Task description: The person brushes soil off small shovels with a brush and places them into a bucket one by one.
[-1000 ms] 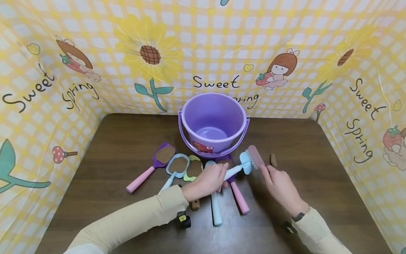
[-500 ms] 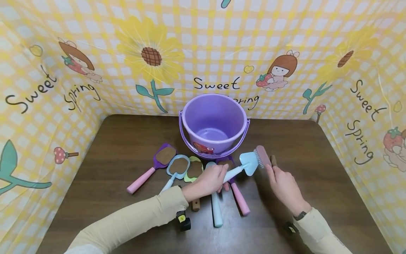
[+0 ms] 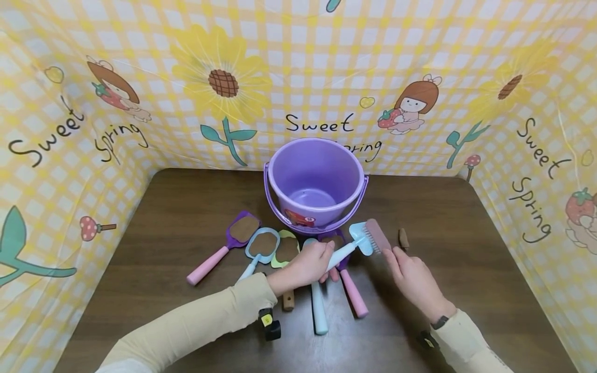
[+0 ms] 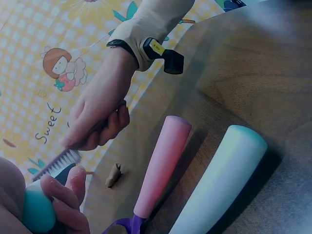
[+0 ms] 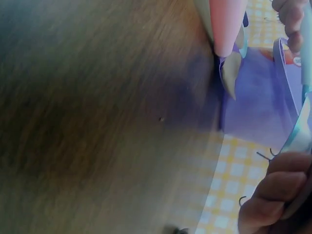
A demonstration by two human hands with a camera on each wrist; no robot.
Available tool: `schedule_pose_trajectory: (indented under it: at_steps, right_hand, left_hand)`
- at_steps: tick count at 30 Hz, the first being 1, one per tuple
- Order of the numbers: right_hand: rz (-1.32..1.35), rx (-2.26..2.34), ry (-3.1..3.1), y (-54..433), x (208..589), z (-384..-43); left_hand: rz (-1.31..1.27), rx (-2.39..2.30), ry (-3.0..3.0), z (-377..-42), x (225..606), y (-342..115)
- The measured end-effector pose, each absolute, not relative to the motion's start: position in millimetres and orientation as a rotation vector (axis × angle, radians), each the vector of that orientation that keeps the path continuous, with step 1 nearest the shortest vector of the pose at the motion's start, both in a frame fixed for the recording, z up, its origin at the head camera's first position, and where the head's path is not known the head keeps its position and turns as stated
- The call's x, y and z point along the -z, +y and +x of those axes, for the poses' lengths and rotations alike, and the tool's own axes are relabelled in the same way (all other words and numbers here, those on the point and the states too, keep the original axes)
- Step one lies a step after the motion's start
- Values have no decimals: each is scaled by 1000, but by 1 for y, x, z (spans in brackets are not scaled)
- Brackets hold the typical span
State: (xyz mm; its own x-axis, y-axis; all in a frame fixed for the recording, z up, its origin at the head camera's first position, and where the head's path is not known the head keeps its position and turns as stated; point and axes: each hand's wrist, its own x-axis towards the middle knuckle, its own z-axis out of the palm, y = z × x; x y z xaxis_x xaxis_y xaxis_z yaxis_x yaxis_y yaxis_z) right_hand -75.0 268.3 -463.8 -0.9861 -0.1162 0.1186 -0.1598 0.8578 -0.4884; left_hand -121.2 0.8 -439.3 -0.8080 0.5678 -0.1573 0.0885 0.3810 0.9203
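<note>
My left hand (image 3: 309,262) grips the handle of a light-blue toy shovel (image 3: 342,254), held above the table in front of the bucket. My right hand (image 3: 416,274) holds a pinkish scrub brush (image 3: 379,235). Its pale bristles lie against the shovel's blade and hide part of it. In the left wrist view the fingers of the right hand (image 4: 97,112) curl round the brush (image 4: 56,163). The right wrist view catches the curled fingers of the right hand (image 5: 275,192) at its lower right edge; the brush there is mostly out of sight.
A purple bucket (image 3: 308,207) stands behind the hands. Several toy tools with brown patches on their heads lie before it, among them a purple shovel (image 3: 242,230) and a light-blue one (image 3: 263,244). A small brown lump (image 3: 403,238) lies right of the brush.
The brush has slid right along the shovel's blade, past its tip, and then back left over it. The left hand has stayed nearly in place.
</note>
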Motion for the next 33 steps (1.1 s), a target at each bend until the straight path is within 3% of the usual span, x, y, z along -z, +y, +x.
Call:
schedule_pose_trajectory:
  at_steps: [6, 14, 27, 33]
  right_hand:
    - [96, -846, -2952, 274, 462, -77]
    - [426, -752, -2860, 267, 458, -71]
    - [-20, -901, -2984, 281, 466, -80]
    - [55, -982, -2935, 278, 466, -79]
  left_hand:
    - [590, -1415, 2220, -119, 436, 4]
    - [556, -1398, 2273, -117, 437, 5]
    - [622, -1358, 2317, -113, 432, 9]
    - [622, -1370, 2297, -113, 433, 7]
